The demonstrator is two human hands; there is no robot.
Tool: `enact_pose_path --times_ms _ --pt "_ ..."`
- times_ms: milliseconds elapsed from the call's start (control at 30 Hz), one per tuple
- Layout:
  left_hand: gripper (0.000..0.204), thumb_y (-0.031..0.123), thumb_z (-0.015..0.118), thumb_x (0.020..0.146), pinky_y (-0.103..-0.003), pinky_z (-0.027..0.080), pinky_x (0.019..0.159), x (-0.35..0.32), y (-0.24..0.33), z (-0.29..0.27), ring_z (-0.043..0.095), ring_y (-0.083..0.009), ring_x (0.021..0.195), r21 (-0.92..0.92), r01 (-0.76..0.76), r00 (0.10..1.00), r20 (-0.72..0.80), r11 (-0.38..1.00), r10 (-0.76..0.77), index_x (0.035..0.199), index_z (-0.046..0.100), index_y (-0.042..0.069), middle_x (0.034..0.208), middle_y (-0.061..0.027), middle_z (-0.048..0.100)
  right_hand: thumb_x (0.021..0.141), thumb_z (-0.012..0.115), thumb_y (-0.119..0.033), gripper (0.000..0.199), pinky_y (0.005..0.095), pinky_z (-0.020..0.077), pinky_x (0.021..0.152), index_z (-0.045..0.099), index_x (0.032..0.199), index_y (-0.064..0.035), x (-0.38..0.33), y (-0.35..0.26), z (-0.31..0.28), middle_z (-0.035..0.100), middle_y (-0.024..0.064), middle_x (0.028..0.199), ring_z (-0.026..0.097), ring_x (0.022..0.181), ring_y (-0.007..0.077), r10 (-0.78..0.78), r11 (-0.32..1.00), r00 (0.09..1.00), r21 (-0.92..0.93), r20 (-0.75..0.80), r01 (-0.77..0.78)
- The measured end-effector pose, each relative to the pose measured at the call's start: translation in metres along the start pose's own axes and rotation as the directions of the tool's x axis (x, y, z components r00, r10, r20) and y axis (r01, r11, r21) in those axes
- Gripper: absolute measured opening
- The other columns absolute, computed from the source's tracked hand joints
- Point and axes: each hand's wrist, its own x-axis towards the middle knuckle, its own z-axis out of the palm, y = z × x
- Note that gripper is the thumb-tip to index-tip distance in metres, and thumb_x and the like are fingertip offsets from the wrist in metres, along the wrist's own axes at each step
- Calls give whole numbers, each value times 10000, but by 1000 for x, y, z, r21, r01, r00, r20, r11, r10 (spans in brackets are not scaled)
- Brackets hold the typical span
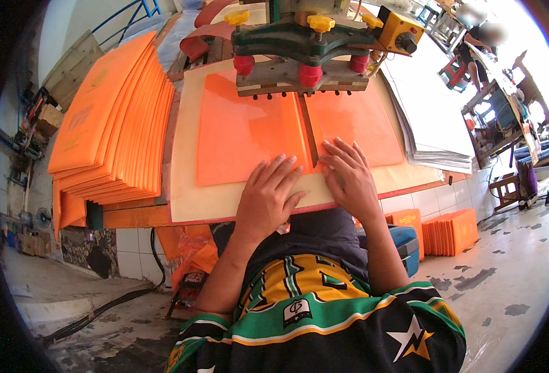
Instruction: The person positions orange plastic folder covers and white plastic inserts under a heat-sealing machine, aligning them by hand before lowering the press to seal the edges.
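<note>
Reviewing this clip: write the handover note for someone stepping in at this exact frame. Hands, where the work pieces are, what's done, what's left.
Left hand: flat, palm down, fingers on the lower edge of the open orange folder; grips nothing.
Right hand: flat on the folder's right half beside the centre fold; grips nothing.
The folder lies spread on the cream press bed, its top edge under the green and grey press head.
A fanned stack of orange folders sits to the left; a white sheet pile to the right.
Done: the folder is laid on the bed.
Left: it looks like pressing this folder remains; whether it is already printed cannot be told.
</note>
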Motion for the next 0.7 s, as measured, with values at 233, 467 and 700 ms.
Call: enact_pose_path --times_ms 233,467,700 --pt "606 424 719 1012 -581 333 1286 2 3 -1 382 -390 1589 -44 20 999 -29 999 -21 1494 588 79 1682 -159 463 973 660 -176 412 541 282 1329 629 1366 -55 -2 -10 -3 535 194 1621 407 1582 381 146 978 984 165 -105 -128" --pt "589 417 758 987 -614 276 1308 3 3 -2 279 -451 1633 42 19 1000 23 999 -20 1410 565 55 1741 -204 358 919 691 -195 325 552 279 1334 658 1215 -63 -2 -1 -1 520 219 1623 377 1594 413 23 997 999 -66 -33 -25" --pt "551 456 729 1002 -611 261 1311 3 2 1 292 -468 1626 -76 52 998 -23 996 -54 1349 579 55 1739 -215 364 903 690 -187 310 548 277 1336 662 1186 -63 -2 -2 -3 535 244 1591 389 1582 422 51 999 998 -2 -44 -51"
